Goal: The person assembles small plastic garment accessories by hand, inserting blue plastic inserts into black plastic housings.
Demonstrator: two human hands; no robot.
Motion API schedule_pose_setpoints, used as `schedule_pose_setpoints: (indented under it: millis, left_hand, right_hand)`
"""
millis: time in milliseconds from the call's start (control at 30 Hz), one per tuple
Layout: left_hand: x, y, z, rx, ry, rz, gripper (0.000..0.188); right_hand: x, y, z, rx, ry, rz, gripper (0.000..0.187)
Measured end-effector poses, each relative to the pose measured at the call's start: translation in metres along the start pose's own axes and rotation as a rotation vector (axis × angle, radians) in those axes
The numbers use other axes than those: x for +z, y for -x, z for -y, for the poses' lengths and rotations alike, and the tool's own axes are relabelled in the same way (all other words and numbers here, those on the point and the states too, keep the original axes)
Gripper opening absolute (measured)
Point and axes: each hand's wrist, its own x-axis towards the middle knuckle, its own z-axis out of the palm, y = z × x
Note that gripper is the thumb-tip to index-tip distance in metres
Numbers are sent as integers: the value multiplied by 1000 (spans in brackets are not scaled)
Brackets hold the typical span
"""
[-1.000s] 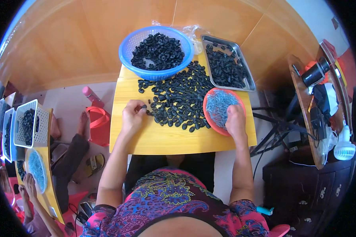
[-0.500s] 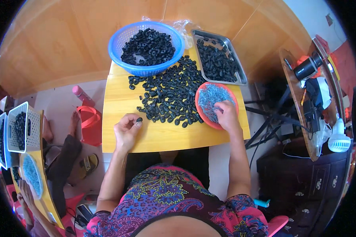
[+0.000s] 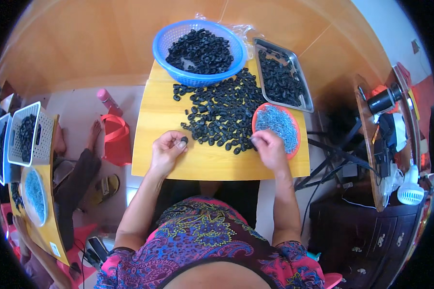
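Note:
My left hand (image 3: 164,155), above the near left part of the yellow table (image 3: 154,113), pinches a small black oval piece (image 3: 184,139) between thumb and fingertips. My right hand (image 3: 272,151) hangs at the near left side of a red bowl (image 3: 298,139) filled with thin silvery-blue metal bits (image 3: 278,123). Its thumb and fingers are pressed together; whatever they hold is hidden or too small to name. Between and beyond both hands spreads a loose heap of similar black pieces (image 3: 219,111).
Behind the heap stand a blue basket (image 3: 197,80) and a metal tray (image 3: 307,94), both holding black pieces. A red bag (image 3: 116,144) and pink bottle (image 3: 108,102) are on the left floor. A co-worker's arm (image 3: 39,253) is at another table (image 3: 53,231). A small fan (image 3: 411,188) is at right.
My right hand has come out of the red bowl, moving left and nearer to me. My left hand still pinches the black piece. The whole view has shifted slightly.

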Motion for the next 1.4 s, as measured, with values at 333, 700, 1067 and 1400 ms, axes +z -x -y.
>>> schedule_pose_setpoints:
  millis: [333, 700, 1067, 1400]
  left_hand:
    - [2, 0, 4, 32, -56, 14, 16]
    - [1, 0, -2, 44, 32, 123, 13]
    - [1, 1, -8, 5, 73, 152, 18]
    - [-25, -13, 11, 60, 600, 241, 17]
  right_hand:
    - [69, 6, 29, -135, 24, 161, 8]
    - [75, -15, 66, -40, -343, 140, 9]
    - [105, -18, 84, -115, -285, 171, 11]
    - [128, -11, 77, 47, -530, 54, 9]
